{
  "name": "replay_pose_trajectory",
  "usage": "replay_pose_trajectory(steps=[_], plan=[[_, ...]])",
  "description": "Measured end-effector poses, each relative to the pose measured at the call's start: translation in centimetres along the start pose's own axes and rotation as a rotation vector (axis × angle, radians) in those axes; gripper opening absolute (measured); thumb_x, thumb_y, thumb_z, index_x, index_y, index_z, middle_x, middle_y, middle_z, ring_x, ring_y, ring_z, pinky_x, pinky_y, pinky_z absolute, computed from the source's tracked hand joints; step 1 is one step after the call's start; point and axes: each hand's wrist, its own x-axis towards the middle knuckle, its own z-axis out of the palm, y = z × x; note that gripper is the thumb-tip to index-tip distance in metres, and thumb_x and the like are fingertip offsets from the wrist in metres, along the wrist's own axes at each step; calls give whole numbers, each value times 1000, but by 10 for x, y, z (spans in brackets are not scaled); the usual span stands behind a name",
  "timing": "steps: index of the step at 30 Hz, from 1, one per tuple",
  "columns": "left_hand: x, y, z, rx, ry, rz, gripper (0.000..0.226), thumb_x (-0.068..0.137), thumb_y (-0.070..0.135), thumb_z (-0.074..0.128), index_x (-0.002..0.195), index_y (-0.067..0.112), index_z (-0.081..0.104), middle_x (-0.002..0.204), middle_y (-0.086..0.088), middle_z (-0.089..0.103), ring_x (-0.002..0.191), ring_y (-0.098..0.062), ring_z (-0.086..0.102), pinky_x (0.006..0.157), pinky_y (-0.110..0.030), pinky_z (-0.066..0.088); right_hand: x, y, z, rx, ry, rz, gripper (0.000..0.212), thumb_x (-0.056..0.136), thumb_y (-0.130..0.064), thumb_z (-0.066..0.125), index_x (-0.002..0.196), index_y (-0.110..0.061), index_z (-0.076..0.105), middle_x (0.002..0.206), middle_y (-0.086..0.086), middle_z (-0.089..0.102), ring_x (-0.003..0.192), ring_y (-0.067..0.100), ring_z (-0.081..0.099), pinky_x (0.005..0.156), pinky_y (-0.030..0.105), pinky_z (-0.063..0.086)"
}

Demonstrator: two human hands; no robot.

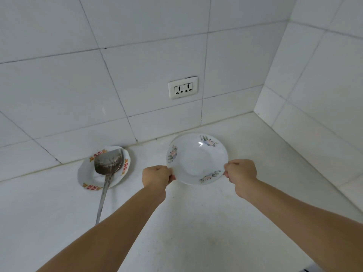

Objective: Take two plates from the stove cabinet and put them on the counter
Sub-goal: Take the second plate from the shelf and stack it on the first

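A white plate [196, 158] with pink and blue flower prints is held over the white counter [196, 222], near the back wall. My left hand [156, 178] grips its near left rim and my right hand [241, 173] grips its near right rim. I cannot tell whether the plate touches the counter or hovers just above it, nor whether a second plate lies stacked under it.
To the left, a scalloped plate [87, 173] with red and orange flowers lies on the counter against the wall, with a metal spatula [108, 163] resting on it, handle pointing toward me. A double wall socket [183, 87] sits above. Tiled walls meet in a corner at right.
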Motion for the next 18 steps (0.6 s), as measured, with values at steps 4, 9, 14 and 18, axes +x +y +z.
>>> replay_pose_trajectory(steps=[4,9,14,18], plan=[[25,3,16,-15,23,-27,26,80,-13,61,58,1,61,62,-14,66,58,-26,69,83,-42,60,27,-5,14,-40,10,-14,19,78,7,56,88,21,61,64,15,53,55,22,46,53,29,36],[49,4,32,-51,53,-73,28,82,-13,61,57,0,61,65,-14,66,61,-28,68,80,-39,60,55,-11,27,-54,-13,24,17,79,8,55,87,20,65,61,15,58,46,19,52,51,26,41],[70,4,42,-65,89,-108,29,83,-12,63,58,2,64,66,-14,67,63,-28,68,75,-36,59,80,-13,45,-54,-44,63,18,79,12,53,91,21,62,66,18,59,52,25,54,60,34,48],[81,5,47,-64,93,-112,29,84,-11,63,58,2,64,67,-14,68,64,-27,69,68,-31,59,93,-12,54,-45,-29,72,12,82,12,55,87,17,66,58,15,60,48,21,57,70,42,57]])
